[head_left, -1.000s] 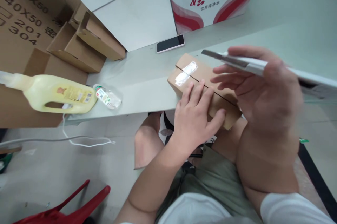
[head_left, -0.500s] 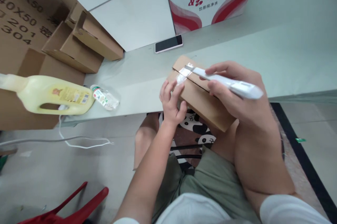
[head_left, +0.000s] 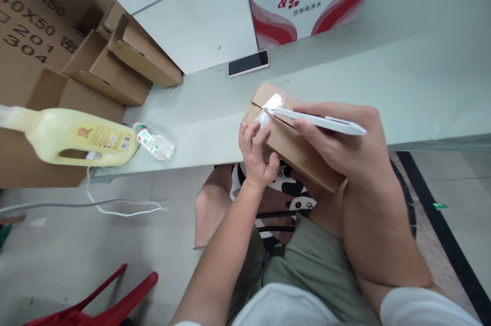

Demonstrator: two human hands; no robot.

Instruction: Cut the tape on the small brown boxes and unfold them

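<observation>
A small brown cardboard box (head_left: 307, 162) sits at the table's front edge, tilted partly over it. Clear tape (head_left: 273, 103) crosses the seam near its far left end. My left hand (head_left: 258, 158) grips that end, fingertips on the top beside the tape and thumb bent along the side. In my right hand (head_left: 355, 157) is a white utility knife (head_left: 326, 122), closed between thumb and fingers above the box. The knife's blade touches the tape at the seam; whether it has gone through I cannot tell.
Behind the box lies a phone (head_left: 248, 64), before a white panel and a printed carton (head_left: 307, 24). To the left are a yellow jug (head_left: 82, 137), a clear plastic bottle (head_left: 155, 141) and open cardboard boxes (head_left: 111, 70). A red chair (head_left: 115, 295) stands on the floor.
The knife tip has moved from the tape's far part down to the seam, and the knife has turned edge-on. My left hand has slid slightly right and down along the box.
</observation>
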